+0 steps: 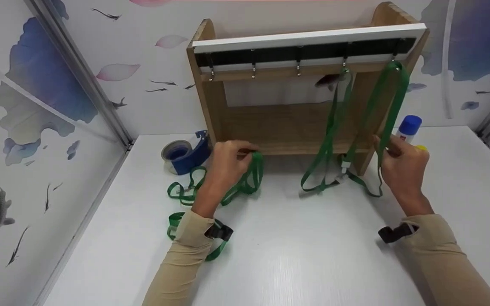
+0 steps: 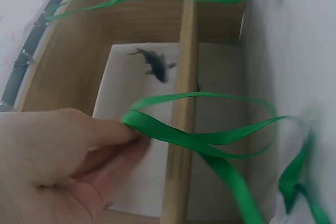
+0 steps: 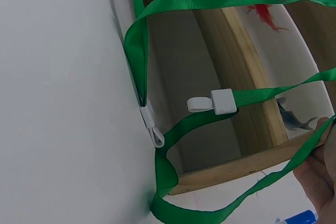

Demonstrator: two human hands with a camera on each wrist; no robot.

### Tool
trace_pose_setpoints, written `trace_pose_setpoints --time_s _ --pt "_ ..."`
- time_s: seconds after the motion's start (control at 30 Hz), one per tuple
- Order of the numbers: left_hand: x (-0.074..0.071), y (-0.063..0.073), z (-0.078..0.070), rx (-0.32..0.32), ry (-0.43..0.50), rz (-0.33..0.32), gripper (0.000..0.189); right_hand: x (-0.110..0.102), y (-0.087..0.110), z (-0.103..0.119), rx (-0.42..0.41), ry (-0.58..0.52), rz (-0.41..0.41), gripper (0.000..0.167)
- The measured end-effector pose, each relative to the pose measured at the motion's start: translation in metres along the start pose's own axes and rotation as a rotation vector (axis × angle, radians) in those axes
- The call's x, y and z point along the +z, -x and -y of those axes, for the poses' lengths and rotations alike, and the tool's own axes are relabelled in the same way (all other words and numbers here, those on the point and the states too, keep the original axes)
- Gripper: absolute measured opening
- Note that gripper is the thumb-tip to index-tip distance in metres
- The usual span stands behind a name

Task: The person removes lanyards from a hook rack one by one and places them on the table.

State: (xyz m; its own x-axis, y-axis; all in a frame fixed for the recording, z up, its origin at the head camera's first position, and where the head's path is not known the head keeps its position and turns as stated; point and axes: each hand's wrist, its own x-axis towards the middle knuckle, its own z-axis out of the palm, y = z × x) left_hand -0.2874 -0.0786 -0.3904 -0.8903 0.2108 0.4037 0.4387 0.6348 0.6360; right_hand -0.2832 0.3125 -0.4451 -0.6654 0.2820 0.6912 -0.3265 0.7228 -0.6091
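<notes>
My left hand (image 1: 228, 165) pinches a green lanyard (image 1: 253, 172) in front of the wooden rack's left part. In the left wrist view, its looped strap (image 2: 173, 135) extends from between thumb and fingers. At the right, my right hand (image 1: 404, 170) pinches the strap of another green lanyard (image 1: 399, 97), which hangs from the rightmost hook. White plastic clips (image 3: 223, 102) show on the hanging straps in the right wrist view, where only some fingers appear at the edge. A further hanging lanyard (image 1: 332, 136) is on the neighbouring hook, its lower end on the table.
The wooden rack (image 1: 279, 148) carries a row of metal hooks; the three left hooks (image 1: 253, 70) bear nothing. More green lanyards (image 1: 185, 191) lie left, partly behind the left forearm. A blue tape dispenser (image 1: 192, 157) and a blue-capped tube (image 1: 410, 126) flank the rack on the white table (image 1: 296, 255).
</notes>
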Motion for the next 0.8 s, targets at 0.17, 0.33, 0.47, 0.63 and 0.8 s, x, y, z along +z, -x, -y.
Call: trace_pose_setpoints --time_s 0.17,0.33,0.47,0.63,0.8 --pt "0.012 0.002 -0.003 0.131 0.179 -0.069 0.022 0.0 0.0 0.002 0.014 -0.002 0.019 0.031" --pt "0.015 0.0 0.004 0.056 -0.024 0.018 0.025 -0.001 0.001 0.001 0.024 0.0 0.014 0.031" --pt "0.013 -0.001 0.011 -0.017 -0.188 0.113 0.026 -0.002 0.002 0.001 0.019 -0.009 0.014 0.03" --pt "0.005 -0.002 0.011 -0.04 -0.222 0.156 0.026 -0.001 0.001 0.001 0.017 -0.005 0.006 0.03" --pt "0.005 -0.001 0.011 -0.116 -0.16 0.211 0.022 0.0 0.0 -0.001 -0.022 0.011 -0.009 0.03"
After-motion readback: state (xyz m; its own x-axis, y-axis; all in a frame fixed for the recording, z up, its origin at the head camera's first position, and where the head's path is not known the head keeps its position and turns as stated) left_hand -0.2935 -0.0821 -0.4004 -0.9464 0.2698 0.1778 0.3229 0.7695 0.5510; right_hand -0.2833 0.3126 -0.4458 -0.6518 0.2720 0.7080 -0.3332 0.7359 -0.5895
